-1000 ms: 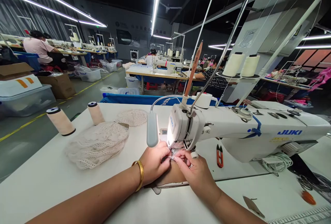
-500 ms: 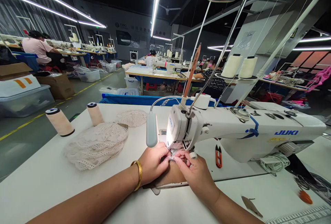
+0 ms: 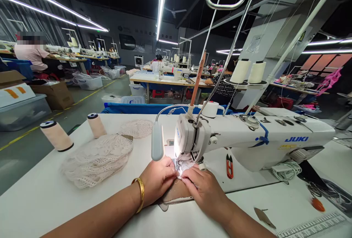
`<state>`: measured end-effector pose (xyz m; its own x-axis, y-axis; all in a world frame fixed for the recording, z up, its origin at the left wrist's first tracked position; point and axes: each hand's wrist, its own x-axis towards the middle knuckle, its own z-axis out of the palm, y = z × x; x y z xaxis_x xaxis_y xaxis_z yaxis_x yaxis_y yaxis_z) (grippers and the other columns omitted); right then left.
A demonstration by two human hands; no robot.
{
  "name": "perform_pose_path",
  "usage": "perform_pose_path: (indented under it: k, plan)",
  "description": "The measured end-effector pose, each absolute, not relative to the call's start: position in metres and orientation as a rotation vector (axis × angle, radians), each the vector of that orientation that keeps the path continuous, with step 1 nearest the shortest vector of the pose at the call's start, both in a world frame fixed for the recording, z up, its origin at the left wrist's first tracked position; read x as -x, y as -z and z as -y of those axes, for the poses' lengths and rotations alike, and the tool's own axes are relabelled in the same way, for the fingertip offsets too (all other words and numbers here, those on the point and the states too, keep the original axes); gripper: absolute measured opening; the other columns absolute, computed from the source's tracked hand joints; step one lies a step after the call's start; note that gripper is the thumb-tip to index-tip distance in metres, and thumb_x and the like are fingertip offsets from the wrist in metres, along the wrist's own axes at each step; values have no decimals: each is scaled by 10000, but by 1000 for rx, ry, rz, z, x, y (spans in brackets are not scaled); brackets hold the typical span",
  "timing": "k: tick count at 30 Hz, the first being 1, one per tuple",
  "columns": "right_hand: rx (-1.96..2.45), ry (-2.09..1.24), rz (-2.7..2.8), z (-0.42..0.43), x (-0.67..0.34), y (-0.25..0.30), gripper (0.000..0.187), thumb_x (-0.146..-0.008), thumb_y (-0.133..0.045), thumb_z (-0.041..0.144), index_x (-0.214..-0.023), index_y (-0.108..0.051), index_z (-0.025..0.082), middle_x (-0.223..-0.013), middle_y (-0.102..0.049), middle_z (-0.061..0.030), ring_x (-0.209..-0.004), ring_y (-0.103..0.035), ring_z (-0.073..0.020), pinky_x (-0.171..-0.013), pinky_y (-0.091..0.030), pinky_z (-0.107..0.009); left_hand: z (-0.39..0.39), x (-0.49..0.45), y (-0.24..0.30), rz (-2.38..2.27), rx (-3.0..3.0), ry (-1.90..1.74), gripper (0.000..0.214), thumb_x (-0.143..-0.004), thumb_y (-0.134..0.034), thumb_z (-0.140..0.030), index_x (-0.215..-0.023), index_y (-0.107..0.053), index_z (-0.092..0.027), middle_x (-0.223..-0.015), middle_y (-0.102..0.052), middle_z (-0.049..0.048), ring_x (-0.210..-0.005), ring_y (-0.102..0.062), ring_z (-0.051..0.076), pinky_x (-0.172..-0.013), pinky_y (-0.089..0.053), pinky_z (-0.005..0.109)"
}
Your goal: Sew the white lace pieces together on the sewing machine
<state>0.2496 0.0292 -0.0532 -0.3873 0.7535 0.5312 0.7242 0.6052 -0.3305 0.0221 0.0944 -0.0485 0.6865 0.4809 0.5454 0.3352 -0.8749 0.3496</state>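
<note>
My left hand (image 3: 158, 179), with a gold bangle on the wrist, and my right hand (image 3: 202, 188) meet under the head of a white JUKI sewing machine (image 3: 247, 139). Both pinch a small piece of white lace (image 3: 183, 166) lying by the needle, fingers pressed together on it. A tan piece of material (image 3: 174, 194) lies beneath the hands on the white table (image 3: 41, 201). The lamp (image 3: 157, 146) on a flexible neck hangs just above my left hand.
A heap of cream lace (image 3: 96, 159) and two thread cones (image 3: 56, 135) stand at the left. Red snips (image 3: 228, 165) lie beside the machine. Two white spools (image 3: 247, 71) sit on the thread stand. Other people work at distant tables; boxes and bins line the aisle.
The view has shifted slightly, so everything sits lower and left. Both hands have stayed pinched on the lace at the needle, drawn a little toward me.
</note>
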Motion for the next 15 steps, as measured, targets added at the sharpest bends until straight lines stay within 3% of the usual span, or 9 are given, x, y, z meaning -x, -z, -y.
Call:
perform_pose_path:
  k: [10, 13, 15]
  plan:
    - [1154, -57, 2237, -27, -246, 43, 227, -1034, -477, 138, -919, -642, 244, -802, -724, -22, -712, -631, -210, -696, -449, -340, -90, -23, 44, -678, -2672, -903, 302, -1024, -481, -172, -926, -763, -220, -874, -676, 64, -810, -581, 205, -714, -433, 318]
    - [1068, -324, 2157, -17, -244, 28, 190, -1016, -524, 194, -895, -662, 243, -825, -721, -19, -764, -636, -204, -747, -475, -336, -77, -24, 27, -666, -2514, -882, 243, -1006, -477, -208, -878, -684, -203, -981, -687, 75, -928, -593, 230, -831, -450, 362]
    - [1099, -643, 1957, -9, -244, 17, 127, -990, -609, 270, -890, -682, 241, -840, -705, -13, -809, -640, -199, -765, -489, -320, -66, -25, 13, -686, -2279, -741, 221, -1018, -493, -314, -879, -622, -200, -913, -661, 47, -863, -581, 215, -805, -455, 353]
